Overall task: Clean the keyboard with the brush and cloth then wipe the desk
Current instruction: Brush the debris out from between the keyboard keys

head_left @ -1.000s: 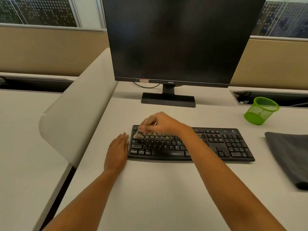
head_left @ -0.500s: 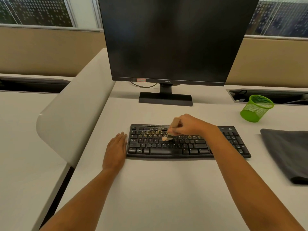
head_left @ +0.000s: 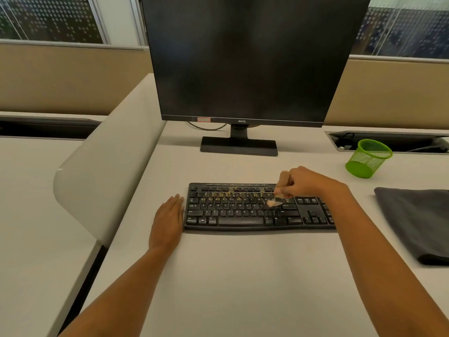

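Right hand: the right hand (head_left: 303, 182) was curled over the far right part of the letter keys, fingers pinching the brush (head_left: 279, 190), forearm reaching in from the lower right.
Left hand: the left hand (head_left: 168, 218) lay flat and spread, palm down on the tabletop (head_left: 243, 276), its edge just beside the keyboard's left end, holding nothing.
Brush: its pale wooden handle rose out of the fist and tilted; the light bristles met the keys below the hand.
Writing: the monitor (head_left: 245, 59) carried "BenQ" on its lower bezel; a small red-edged sticker sat left of it, too small to read. Key legends were white but blurred.
Keyboard: the black keyboard (head_left: 243, 210) lay in front of the monitor stand, with yellowish crumbs strewn along its upper key rows.
Cloth: the dark grey cloth (head_left: 418, 222) lay on the tabletop right of the keyboard, apart from it.
Cup: a green mesh cup (head_left: 368, 158) stood tilted beyond the cloth.
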The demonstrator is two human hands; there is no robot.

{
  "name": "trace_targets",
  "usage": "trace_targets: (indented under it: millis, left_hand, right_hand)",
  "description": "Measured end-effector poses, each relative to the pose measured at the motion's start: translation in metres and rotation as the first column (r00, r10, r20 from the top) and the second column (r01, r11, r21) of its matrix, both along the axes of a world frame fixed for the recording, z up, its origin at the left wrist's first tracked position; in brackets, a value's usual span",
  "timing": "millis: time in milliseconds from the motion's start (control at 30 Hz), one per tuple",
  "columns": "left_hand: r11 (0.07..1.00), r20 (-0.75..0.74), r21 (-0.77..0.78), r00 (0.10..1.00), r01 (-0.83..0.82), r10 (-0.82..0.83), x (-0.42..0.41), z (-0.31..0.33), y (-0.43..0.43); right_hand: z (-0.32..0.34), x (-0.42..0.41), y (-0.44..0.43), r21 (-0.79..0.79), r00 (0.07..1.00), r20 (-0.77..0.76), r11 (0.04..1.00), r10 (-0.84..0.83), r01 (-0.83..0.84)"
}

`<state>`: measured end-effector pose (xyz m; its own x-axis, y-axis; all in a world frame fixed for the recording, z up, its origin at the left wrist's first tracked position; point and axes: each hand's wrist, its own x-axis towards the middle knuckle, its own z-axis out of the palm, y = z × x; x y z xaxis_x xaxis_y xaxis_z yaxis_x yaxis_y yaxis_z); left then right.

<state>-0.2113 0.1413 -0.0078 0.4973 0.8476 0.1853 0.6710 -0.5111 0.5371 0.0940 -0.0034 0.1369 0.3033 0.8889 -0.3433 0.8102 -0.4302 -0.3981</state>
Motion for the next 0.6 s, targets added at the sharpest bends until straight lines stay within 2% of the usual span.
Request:
trace_targets:
  millis: [100, 167, 300, 400, 500, 600]
  left_hand:
    - [1.000, 0.007, -0.001, 1.000, -0.003, 0.003, 0.000, 0.001, -0.001]
    - [1.000, 0.007, 0.002, 1.000, -0.005, 0.005, 0.001, 0.002, -0.002]
    - [1.000, -0.002, 0.003, 1.000, 0.000, 0.000, 0.000, 0.002, -0.001]
    - [1.000, -0.009, 0.007, 1.000, 0.000, 0.000, 0.001, 0.002, -0.001]
    - [1.000, -0.004, 0.016, 1.000, 0.002, -0.001, 0.001, 0.003, -0.001]
    - [1.000, -0.001, 0.018, 1.000, 0.003, -0.003, 0.001, 0.002, -0.001]
  right_hand:
    - [0.005, 0.008, -0.009, -0.018, 0.998, 0.027, 0.999, -0.048, 0.049]
    - [0.010, 0.005, -0.013, 0.024, 0.996, 0.029, 0.996, -0.090, 0.089]
    - [-0.001, -0.015, -0.011, 0.314, 0.964, -0.044, 0.912, -0.262, 0.263]
    - [-0.019, -0.032, -0.012, 0.405, 0.942, -0.030, 0.858, -0.334, 0.317]
    - [-0.032, -0.039, -0.016, 0.400, 0.930, -0.053, 0.846, -0.364, 0.354]
    - [-0.031, -0.034, -0.019, 0.280, 0.924, -0.098, 0.880, -0.370, 0.382]
